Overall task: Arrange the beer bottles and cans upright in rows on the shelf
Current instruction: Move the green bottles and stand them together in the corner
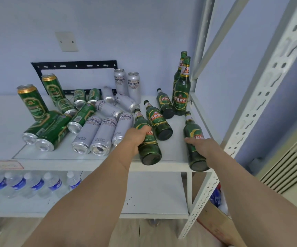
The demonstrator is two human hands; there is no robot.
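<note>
My left hand (137,138) grips a green beer bottle (148,148) lying on the white shelf (176,154), its base toward me. My right hand (202,146) grips another lying green bottle (194,132) at the shelf's front right corner. Two more bottles (159,122) lie between them and the back. Two bottles (181,93) stand upright at the back right. Two silver cans (127,84) and two green cans (32,102) stand upright. Several silver cans (97,134) and green cans (53,132) lie in a pile.
A white perforated shelf post (251,111) rises at the right. On the lower shelf stand several water bottles (28,184). A black metal bracket (74,65) hangs on the wall behind the cans. A cardboard box (215,218) sits at floor level on the right.
</note>
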